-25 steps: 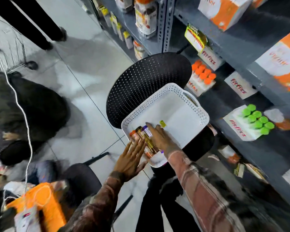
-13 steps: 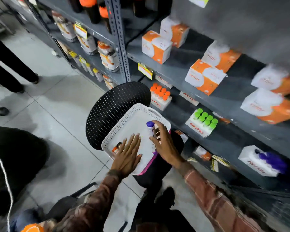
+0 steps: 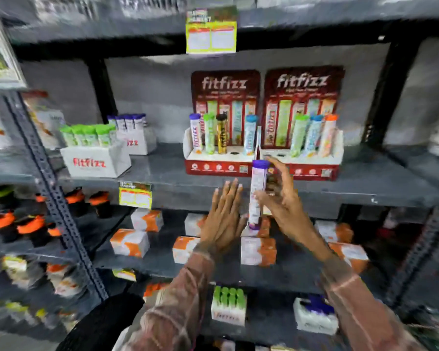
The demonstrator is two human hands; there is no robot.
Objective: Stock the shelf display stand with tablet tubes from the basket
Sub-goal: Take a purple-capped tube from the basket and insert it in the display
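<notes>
Right hand [image 3: 280, 198] — purple-capped tube [image 3: 256, 196] within.

Grey metal shelving [image 3: 365, 191], perforated upright [image 3: 58, 209] — grey back wall [image 3: 157, 97], dim light

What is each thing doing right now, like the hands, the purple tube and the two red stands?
Right hand: gripping the purple-capped tube.
Purple-capped tube: upright, held in the air below the stands.
Left hand: open, flat, holding nothing.
Left red stand: four tubes upright, one hole empty.
Right red stand: three tubes upright, holes empty on its left.
</notes>
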